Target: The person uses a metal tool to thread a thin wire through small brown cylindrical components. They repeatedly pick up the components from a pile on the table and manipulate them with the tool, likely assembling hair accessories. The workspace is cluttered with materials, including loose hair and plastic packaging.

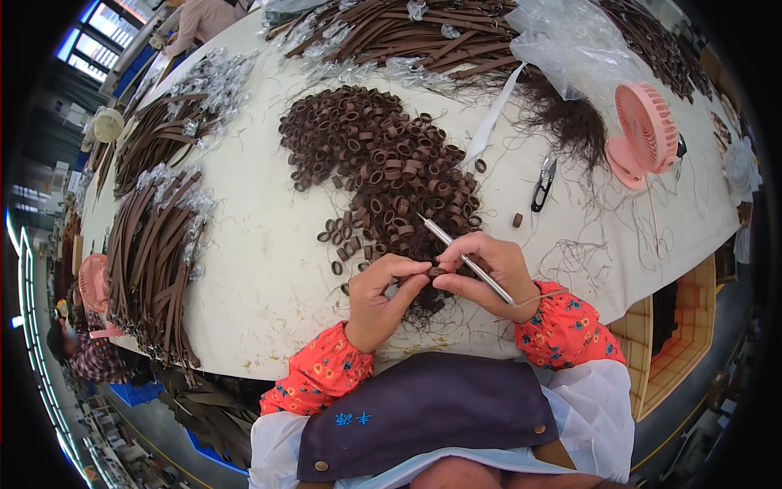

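Between the fingertips of my left hand (380,298) is a small dark brown strap loop (436,273), pinched at one side. My right hand (492,270) grips the other side of this loop. A slim silver pen-shaped tool (441,235) with a thin cord at its rear also rests in my right hand, its pointed tip aimed up and to the left. Just beyond both hands lies a large heap of brown strap loops (391,163). Dark loose threads (425,308) lie under my fingers.
Black-handled thread snips (543,185) and a pink fan (643,134) stand on the white table (252,244) at right. Bundles of brown straps (151,261) line the left; more straps (407,33) and clear plastic (574,49) cover the far side. Other people sit at left and far left.
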A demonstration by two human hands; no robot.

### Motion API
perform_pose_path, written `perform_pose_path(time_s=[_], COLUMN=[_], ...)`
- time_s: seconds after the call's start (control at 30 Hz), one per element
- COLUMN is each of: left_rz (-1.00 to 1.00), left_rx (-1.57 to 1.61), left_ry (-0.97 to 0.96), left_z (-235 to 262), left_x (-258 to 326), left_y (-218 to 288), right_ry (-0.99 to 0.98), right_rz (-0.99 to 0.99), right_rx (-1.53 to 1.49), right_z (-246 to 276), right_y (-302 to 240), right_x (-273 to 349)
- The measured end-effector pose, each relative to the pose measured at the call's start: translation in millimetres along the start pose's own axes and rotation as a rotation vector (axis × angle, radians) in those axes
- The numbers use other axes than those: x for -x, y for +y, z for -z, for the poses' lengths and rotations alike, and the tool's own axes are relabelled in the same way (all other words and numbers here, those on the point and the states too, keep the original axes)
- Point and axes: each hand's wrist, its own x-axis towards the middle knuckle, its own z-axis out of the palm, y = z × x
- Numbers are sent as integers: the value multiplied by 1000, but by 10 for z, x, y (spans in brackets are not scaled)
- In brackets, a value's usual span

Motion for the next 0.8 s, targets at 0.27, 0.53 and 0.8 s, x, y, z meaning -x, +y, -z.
perform_pose_path(time_s=[0.27,0.53,0.8], left_rz=[-80,-20,-129], left_rx=[-170,-230,-447], left_ry=[70,-36,52], left_z=[-27,-72,-53], left_x=[-25,47,-71], left_y=[161,119,91], right_ry=[5,79,128], right_rz=[-58,-195,-173], right_rx=[-93,-502,-490], right_z=[-21,-69,-20], right_y=[19,7,-18], right_x=[11,3,-19])
